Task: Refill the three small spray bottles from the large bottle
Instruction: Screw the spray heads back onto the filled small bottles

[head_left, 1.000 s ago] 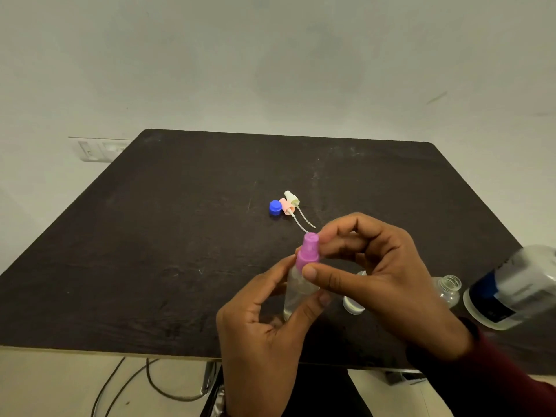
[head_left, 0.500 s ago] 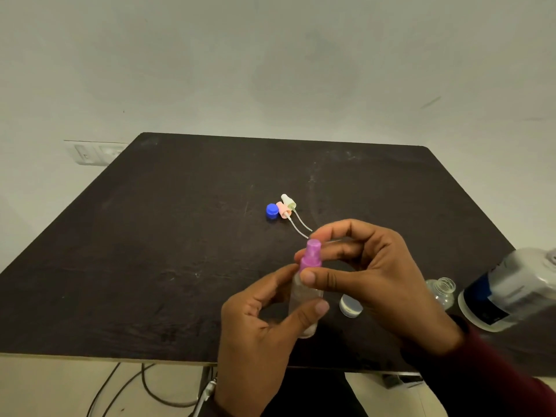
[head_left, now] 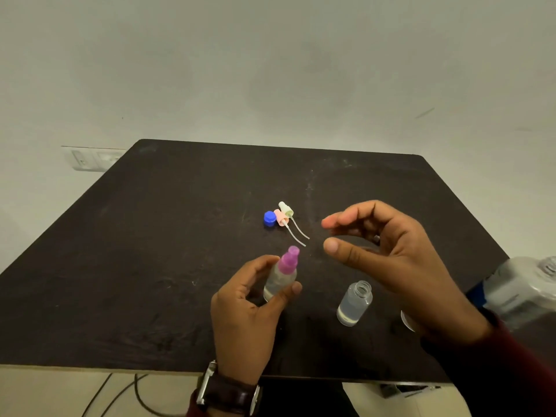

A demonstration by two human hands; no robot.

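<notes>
Pale, bare wall stood behind a dark table (head_left: pixel 168 266) whose near edge ran just below the person's wrists. At the table's centre, toward twelve o'clock from the hands, lay a blue cap (head_left: pixel 269 218) touching a pink spray head (head_left: pixel 281 217), itself against a white spray head (head_left: pixel 285 208), their thin dip tubes trailing toward five o'clock. They were probably parked there to stay clear of pouring.

The left hand (head_left: pixel 246 314) held a small bottle with a purple spray top (head_left: pixel 281 273) between curled fingers and thumb, tilted slightly toward one o'clock and filled with clear liquid; with its top on, it looked finished. The right hand (head_left: pixel 388 251) hovered empty at three o'clock of that bottle, fingers and thumb loosely curved around nothing. Below it stood an uncapped small bottle (head_left: pixel 354 303), upright and partly filled. Another pale object (head_left: pixel 406 320) peeked out at its three o'clock, mostly hidden by the wrist, so I could not tell what it was.

The large bottle (head_left: pixel 523 293) lay tilted at the table's right edge, at four o'clock, its neck cut off by the frame. That spot looked risky for knocks, while the left half of the table offered plenty of open room.
</notes>
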